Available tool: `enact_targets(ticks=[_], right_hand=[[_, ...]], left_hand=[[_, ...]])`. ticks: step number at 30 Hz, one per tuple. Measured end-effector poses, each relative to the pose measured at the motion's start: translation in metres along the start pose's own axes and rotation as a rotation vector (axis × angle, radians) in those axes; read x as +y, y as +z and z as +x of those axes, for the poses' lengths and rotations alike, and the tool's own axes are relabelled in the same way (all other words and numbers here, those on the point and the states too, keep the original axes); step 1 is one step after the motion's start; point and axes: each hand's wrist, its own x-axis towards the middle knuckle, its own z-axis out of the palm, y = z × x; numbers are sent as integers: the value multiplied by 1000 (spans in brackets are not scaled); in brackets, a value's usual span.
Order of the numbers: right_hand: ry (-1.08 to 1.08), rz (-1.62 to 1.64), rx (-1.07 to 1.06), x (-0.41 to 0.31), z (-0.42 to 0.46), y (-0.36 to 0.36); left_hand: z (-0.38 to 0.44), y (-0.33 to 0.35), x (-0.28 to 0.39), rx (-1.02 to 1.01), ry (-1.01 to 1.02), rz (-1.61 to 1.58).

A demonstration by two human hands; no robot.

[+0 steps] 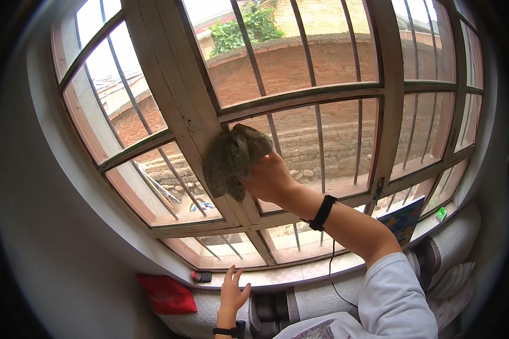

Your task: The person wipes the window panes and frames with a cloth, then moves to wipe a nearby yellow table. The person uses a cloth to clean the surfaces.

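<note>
My right hand grips a bunched grey-brown cloth. The cloth lies against the wooden window frame, over the upright post and the left edge of a middle pane. Part of it hangs loose below my fingers. Low in the view, my left hand holds nothing, its fingers spread in front of the windowsill. A black band circles my right wrist, and another dark band or watch is on the left one.
Iron bars stand outside the glass, before a brick wall. On the sill are a small black-and-red object, a colourful picture panel and a green box. Below lie a red cushion or bag bearing writing and a sofa.
</note>
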Motion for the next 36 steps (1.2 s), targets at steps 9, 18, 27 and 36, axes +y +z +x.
enact_targets(ticks=[9,18,27,36], right_hand=[[348,-30,271,88,-71,-61],[702,395,433,114,-155,-60],[322,332,79,-31,-63,13],[288,-35,-10,-22,-129,15]], left_hand=[[-79,18,-37,-120,-172,57],[-73,72,6,-419,-73,-86],[-77,75,4,-441,-74,-142],[-130,31,-23,-441,-457,-67]])
